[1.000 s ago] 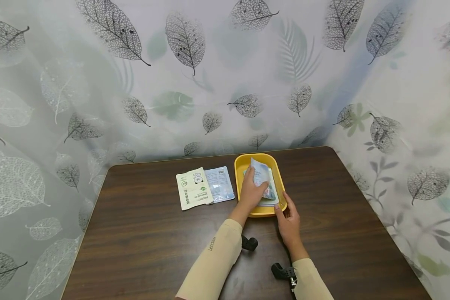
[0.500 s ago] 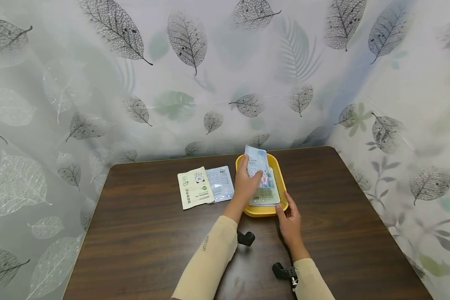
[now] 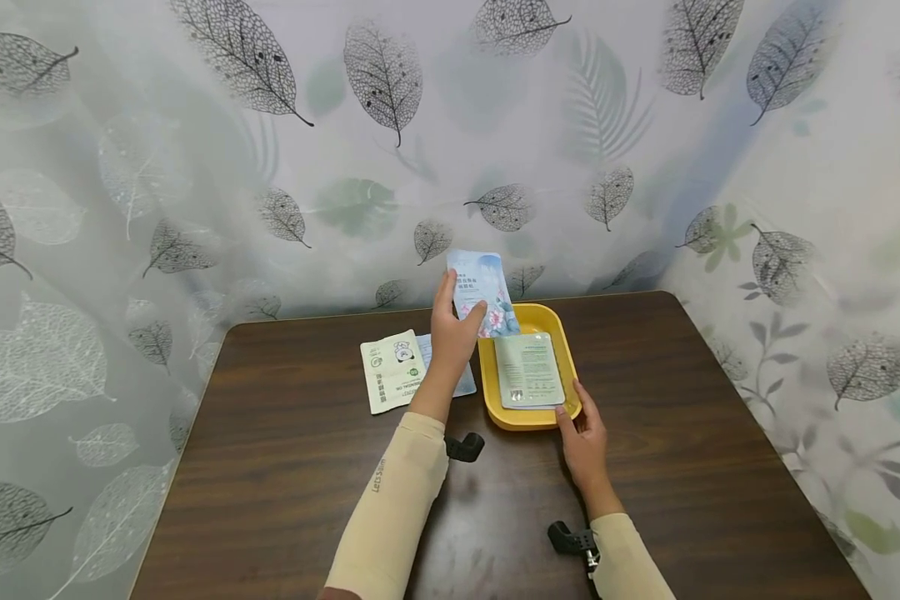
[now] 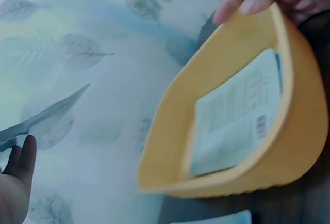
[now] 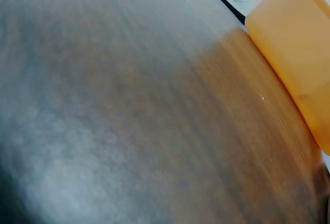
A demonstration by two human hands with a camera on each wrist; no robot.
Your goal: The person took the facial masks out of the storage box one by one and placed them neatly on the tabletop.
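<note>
My left hand (image 3: 450,333) holds a flat blue sachet (image 3: 483,292) with pink flowers, thumb on its front, over the far left corner of a yellow tray (image 3: 521,421). The left wrist view catches the blue sachet (image 4: 51,113) almost edge-on. At the tray's near right corner, my right hand (image 3: 587,442) grips the rim, thumb inside. A pale green sachet (image 3: 530,371) lies in the tray, with another edge showing beneath it. The right wrist view has only the tray's outer wall (image 5: 294,43) and tabletop; the right hand is barely in it.
Left of the tray lies a cream sachet (image 3: 392,375) with a panda print, overlapping a light blue sachet (image 3: 465,383) that my left arm partly hides. The dark wooden table (image 3: 285,467) ends at a leaf-patterned curtain (image 3: 345,208) behind.
My left hand has lifted the blue sachet out of the tray and carried it up and left, uncovering the pale green sachet. The right hand keeps its grip on the tray.
</note>
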